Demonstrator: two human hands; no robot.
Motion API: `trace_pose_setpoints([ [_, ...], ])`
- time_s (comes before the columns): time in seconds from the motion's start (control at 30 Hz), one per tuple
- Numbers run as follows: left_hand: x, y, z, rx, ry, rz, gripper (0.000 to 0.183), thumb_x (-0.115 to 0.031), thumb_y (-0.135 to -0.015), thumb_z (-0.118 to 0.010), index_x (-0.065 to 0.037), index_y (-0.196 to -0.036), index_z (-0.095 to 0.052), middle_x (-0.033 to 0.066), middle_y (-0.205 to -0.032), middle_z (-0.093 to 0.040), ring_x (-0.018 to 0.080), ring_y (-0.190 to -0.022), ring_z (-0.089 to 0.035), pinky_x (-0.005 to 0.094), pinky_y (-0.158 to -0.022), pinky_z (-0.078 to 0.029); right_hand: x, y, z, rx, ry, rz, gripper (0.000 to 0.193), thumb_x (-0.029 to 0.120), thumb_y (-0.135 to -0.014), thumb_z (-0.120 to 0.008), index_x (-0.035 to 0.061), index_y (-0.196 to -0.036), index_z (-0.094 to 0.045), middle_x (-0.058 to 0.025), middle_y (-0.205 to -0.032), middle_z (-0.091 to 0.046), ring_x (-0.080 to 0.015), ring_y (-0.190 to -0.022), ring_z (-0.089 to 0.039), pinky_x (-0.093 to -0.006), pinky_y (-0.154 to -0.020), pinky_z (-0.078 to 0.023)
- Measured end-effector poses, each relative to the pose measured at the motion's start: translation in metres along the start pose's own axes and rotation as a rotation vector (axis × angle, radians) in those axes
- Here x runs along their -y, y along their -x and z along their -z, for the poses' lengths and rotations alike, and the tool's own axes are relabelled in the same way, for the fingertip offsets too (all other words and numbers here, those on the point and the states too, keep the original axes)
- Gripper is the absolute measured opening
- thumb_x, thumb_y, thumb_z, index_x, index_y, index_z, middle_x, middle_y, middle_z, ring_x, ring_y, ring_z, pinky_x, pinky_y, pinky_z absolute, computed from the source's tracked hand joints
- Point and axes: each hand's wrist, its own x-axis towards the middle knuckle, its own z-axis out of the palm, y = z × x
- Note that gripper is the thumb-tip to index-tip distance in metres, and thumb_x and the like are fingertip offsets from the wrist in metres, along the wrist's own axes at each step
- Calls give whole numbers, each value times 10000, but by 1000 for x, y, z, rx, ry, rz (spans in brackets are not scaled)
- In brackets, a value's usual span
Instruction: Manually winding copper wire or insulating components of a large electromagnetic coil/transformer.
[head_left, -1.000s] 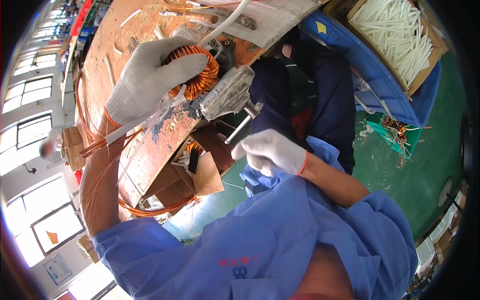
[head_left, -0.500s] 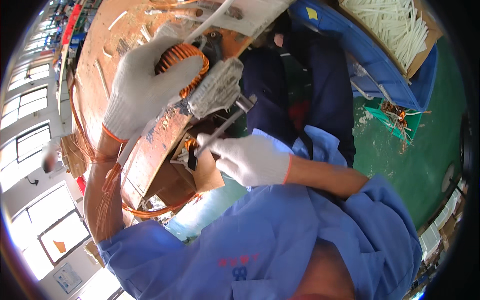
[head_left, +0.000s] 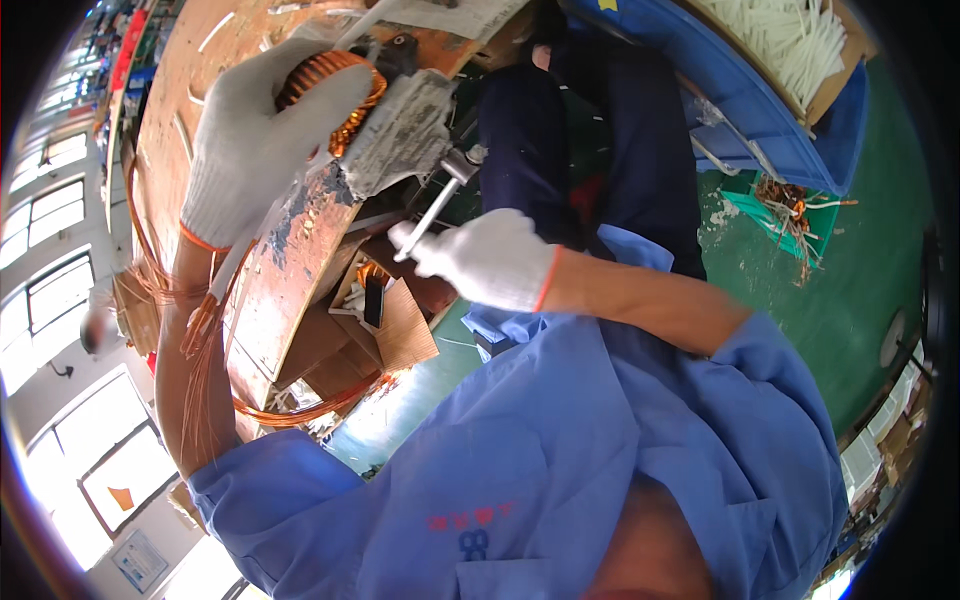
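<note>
My left hand (head_left: 240, 140), in a white knit glove, grips a ring-shaped coil (head_left: 318, 72) wound with copper wire. The coil stands against a vise-like clamp (head_left: 400, 130) with a rough, greyish-white covered jaw, at the workbench edge. Part of the ring is hidden by my fingers. My right hand (head_left: 495, 262), gloved too, has its fingers closed at the metal bar handle (head_left: 437, 205) of the clamp. A pale sleeve (head_left: 228, 272) and a bundle of loose copper wires (head_left: 205, 340) hang along my left forearm.
The worn wooden workbench (head_left: 270, 310) carries white scraps. Under its edge, an open cardboard box (head_left: 405, 340) holds copper pieces and a dark object. To the right are a blue bin (head_left: 745, 75), white tubes (head_left: 775, 45) in a carton, and a green tray (head_left: 790, 220) of wire scraps.
The whole view has shifted, so the bench sits further up and left. The bar handle has swung to a steeper angle, with my right hand moving along. My left hand stays on the coil.
</note>
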Motion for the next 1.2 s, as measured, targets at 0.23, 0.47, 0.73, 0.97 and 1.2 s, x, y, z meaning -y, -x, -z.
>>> trace_pose_setpoints([
  [0.23,2,-1,-3,-23,33,18,397,-285,-1013,-804,37,-1245,-810,30,-862,-739,65,-732,-615,278,-670,-520,-31,-12,94,-679,-14,-20,162,194,-997,-732,170,-1149,-782,-50,-878,-784,-254,-662,-759,-408,-530,-561],
  [0.47,-6,-2,2,-13,-1,60,369,-283,-972,-820,22,-1181,-817,78,-872,-771,104,-790,-681,319,-733,-574,-64,-15,129,-217,178,-480,204,265,-1076,-744,113,-1163,-849,-115,-1013,-834,-306,-880,-809,-416,-798,-655],
  [0.73,-2,-1,2,19,1,36,446,-298,-990,-806,32,-1290,-793,102,-961,-799,129,-886,-728,319,-818,-592,-89,-92,160,-502,577,98,122,171,-957,-697,171,-1051,-775,-63,-909,-731,-268,-823,-778,-417,-628,-609],
  [0.97,70,18,28,-278,396,40,580,-423,-1138,-662,91,-1397,-736,87,-1056,-771,170,-1038,-717,338,-1012,-558,-80,-64,117,-174,25,-156,214,216,-1010,-645,126,-1132,-797,-190,-959,-780,-430,-962,-775,-570,-824,-611],
  [1.2,133,101,-46,-601,796,459,542,-458,-1145,-660,64,-1170,-805,55,-751,-709,129,-704,-665,269,-677,-503,-60,-11,95,-478,-106,-27,135,191,-893,-750,96,-988,-740,-125,-907,-686,-388,-892,-643,-487,-868,-524],
])
